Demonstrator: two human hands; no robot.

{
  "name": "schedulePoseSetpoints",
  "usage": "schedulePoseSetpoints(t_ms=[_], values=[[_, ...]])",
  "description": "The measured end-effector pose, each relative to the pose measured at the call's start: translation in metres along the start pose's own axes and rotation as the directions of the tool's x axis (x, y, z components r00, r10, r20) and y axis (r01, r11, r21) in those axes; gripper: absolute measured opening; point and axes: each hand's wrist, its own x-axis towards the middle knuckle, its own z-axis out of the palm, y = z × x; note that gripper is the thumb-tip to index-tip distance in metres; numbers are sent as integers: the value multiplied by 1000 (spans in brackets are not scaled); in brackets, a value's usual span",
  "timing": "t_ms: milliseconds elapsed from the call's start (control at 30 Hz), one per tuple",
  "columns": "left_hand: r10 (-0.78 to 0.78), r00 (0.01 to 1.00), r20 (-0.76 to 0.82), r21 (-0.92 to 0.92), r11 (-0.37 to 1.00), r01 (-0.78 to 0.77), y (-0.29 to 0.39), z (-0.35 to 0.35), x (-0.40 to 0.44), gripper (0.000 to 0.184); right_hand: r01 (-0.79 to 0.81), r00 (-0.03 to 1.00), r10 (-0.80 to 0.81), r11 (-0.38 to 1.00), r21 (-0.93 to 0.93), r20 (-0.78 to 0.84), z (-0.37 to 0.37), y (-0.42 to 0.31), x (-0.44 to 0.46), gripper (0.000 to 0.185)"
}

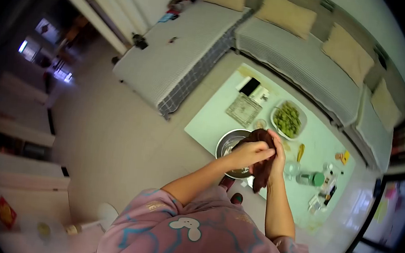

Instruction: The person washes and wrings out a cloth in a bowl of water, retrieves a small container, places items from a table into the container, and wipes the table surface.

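Note:
A dark brown cloth (262, 173) is bunched up between my two hands and hangs down in front of me. My left hand (252, 153) is closed, its fingers curled against the cloth. On the other side, my right hand (278, 156) wraps the cloth from the right, palm turned inward; some of its fingers are hidden. Just behind and below the hands sits a round metal basin (220, 145) at the near edge of the table, partly covered by my left forearm. Its contents are hard to make out.
The pale low table (203, 121) bears a bowl of green produce (287, 119), a grey woven mat (243, 109), a black phone (249, 86), a yellow banana-like item (301, 152) and a green-lidded jar (318, 179). Grey sofas (292, 57) with beige cushions (286, 15) stand behind it.

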Motion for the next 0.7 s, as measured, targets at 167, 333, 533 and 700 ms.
schedulePoseSetpoints(t_ms=[167,333,533,700], values=[[275,904,-326,-170,924,-342,-7,57,12,41,-50,999,50,997,60,9,-21,23,-15,40],[807,516,-286,468,588,-660,0,84,-2,21,337,884,-408,895,-292,-228,-6,-23,-42,36],[551,720,-422,-156,739,-656,5,126,-27,75,650,759,-570,629,-426,315,49,-49,-99,57],[347,823,-449,-651,504,-567,8,101,-50,55,786,547,-405,550,-283,733,63,-28,-132,80]])
